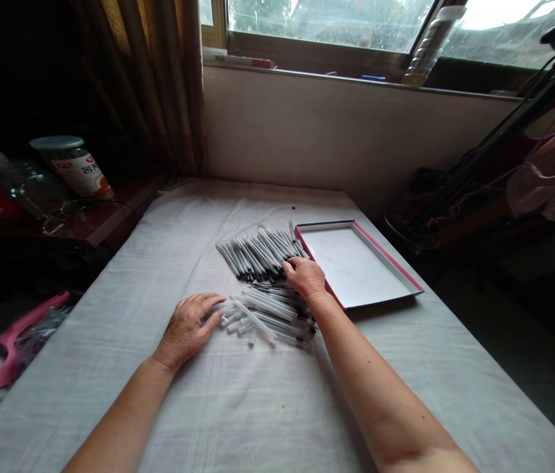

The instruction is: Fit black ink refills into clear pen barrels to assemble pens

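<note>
Two heaps of pens lie on the cloth. In the far heap, the pens [257, 248] have greyish clear barrels lined up side by side, black ends toward me. The near heap of whitish pen barrels [262, 309] is looser, with thin black sticks on top and some black ends at its right. My left hand [189, 328] rests on the cloth with thumb and fingers apart, by the left ends of the near heap. My right hand [305, 276] is at the black ends of the far heap's right side, fingers closed; what they pinch is hidden.
A shallow white box lid [388, 253] with red edges sits to the right of the heaps. The table has a pale cloth [173, 420]. On the left stand a labelled jar [77, 167] and a pink-handled item [11, 348]. A bottle [432, 49] leans on the windowsill.
</note>
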A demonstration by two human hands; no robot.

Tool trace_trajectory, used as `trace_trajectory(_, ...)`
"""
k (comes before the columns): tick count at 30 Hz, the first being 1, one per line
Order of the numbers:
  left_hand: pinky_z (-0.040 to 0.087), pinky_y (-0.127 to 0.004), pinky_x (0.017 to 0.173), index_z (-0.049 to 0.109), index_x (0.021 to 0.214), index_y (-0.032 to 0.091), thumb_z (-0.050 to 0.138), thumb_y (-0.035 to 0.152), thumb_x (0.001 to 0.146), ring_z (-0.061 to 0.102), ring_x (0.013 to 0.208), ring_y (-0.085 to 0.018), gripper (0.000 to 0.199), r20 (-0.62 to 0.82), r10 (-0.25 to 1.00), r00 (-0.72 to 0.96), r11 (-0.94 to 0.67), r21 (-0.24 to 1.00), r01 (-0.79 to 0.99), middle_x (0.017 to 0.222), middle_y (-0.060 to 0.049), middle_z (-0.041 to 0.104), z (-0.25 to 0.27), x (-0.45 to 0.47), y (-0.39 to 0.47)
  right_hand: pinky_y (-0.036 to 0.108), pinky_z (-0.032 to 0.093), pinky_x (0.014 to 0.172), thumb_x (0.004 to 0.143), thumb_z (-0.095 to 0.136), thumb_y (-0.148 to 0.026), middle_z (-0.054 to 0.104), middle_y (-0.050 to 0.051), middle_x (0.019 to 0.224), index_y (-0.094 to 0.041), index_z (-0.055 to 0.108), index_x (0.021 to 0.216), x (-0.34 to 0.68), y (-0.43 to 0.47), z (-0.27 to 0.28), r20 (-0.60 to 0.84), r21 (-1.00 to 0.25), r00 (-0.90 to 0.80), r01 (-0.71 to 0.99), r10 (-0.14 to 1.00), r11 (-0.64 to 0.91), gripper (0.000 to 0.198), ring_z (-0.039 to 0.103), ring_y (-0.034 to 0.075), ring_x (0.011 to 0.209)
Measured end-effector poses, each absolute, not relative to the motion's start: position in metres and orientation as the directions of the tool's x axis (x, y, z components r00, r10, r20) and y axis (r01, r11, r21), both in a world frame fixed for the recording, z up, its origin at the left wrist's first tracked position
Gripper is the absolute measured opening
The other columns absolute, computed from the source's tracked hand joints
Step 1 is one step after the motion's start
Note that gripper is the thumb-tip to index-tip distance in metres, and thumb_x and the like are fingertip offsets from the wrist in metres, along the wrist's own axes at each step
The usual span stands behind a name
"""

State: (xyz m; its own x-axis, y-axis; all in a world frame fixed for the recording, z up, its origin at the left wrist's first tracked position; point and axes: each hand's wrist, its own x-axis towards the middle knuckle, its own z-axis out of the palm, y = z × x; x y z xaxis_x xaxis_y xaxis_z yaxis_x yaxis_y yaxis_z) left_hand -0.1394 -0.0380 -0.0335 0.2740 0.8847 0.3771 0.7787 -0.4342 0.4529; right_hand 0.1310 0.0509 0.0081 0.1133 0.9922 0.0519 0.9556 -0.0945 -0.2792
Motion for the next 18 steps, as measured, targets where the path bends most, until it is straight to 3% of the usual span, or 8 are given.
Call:
trace_trajectory(4, 0.048, -0.041, 0.09, 0.068, 0.109, 0.024, 0.052, 0.038, 0.09, 0.064, 0.103, -0.025, 0.028, 0.377, 0.883, 0.279, -0.437, 0.446, 0.781, 0.11, -0.007, 0.07, -0.034, -0.14, -0.038, 0.03, 0.045, 0.07, 0.088, 0.049, -0.038, 0.076, 0.008, 0.093, -0.025, 0.076, 0.092, 0.133, 0.054, 0.005, 0.072, -0.364, 0.146, 0.925, 0.987, -0.111, 0.03, 0.068, 0.024, 0.086)
trace_trajectory(7, 0.049, -0.041, 0.09, 0.067, 0.11, 0.024, 0.052, 0.038, 0.091, 0.064, 0.103, -0.024, 0.028, 0.389, 0.875, 0.288, -0.449, 0.431, 0.783, 0.111, -0.007, 0.07, -0.037, -0.142, -0.038, 0.03, 0.046, 0.071, 0.086, 0.052, -0.038, 0.076, 0.008, 0.088, -0.024, 0.076, 0.09, 0.139, 0.049, 0.002, 0.167, -0.507, 0.208, 0.857, 0.964, -0.097, 0.028, 0.068, 0.023, 0.082)
trace_trajectory(12, 0.051, -0.04, 0.089, 0.062, 0.117, 0.024, 0.051, 0.033, 0.092, 0.065, 0.101, -0.023, 0.028, 0.521, 0.805, 0.283, -0.501, 0.342, 0.795, 0.109, -0.007, 0.069, -0.035, -0.139, -0.038, 0.029, 0.048, 0.07, 0.082, 0.056, -0.042, 0.073, 0.005, 0.075, -0.02, 0.074, 0.082, 0.148, 0.011, -0.007, 0.383, -0.789, 0.254, 0.59, 0.888, 0.171, 0.028, 0.064, 0.019, 0.068)
trace_trajectory(15, 0.049, -0.043, 0.096, 0.046, 0.135, 0.023, 0.056, 0.03, 0.09, 0.059, 0.114, -0.026, 0.046, 0.683, 0.703, 0.199, -0.497, 0.272, 0.824, 0.123, -0.011, 0.062, -0.028, -0.132, -0.04, 0.027, 0.048, 0.061, 0.081, 0.059, -0.039, 0.072, 0.005, 0.073, -0.018, 0.073, 0.081, 0.146, -0.022, -0.014, 0.328, -0.879, 0.166, 0.414, 0.93, 0.236, 0.025, 0.062, 0.017, 0.063)
trace_trajectory(18, 0.049, -0.044, 0.098, 0.036, 0.142, 0.024, 0.061, 0.032, 0.088, 0.05, 0.127, -0.029, 0.061, 0.727, 0.658, 0.197, -0.514, 0.241, 0.824, 0.139, -0.015, 0.047, -0.022, -0.123, -0.045, 0.026, 0.047, 0.058, 0.079, 0.062, -0.032, 0.071, 0.004, 0.071, -0.018, 0.072, 0.076, 0.14, -0.048, -0.017, 0.323, -0.879, 0.031, 0.38, 0.946, 0.288, 0.018, 0.061, 0.015, 0.061)
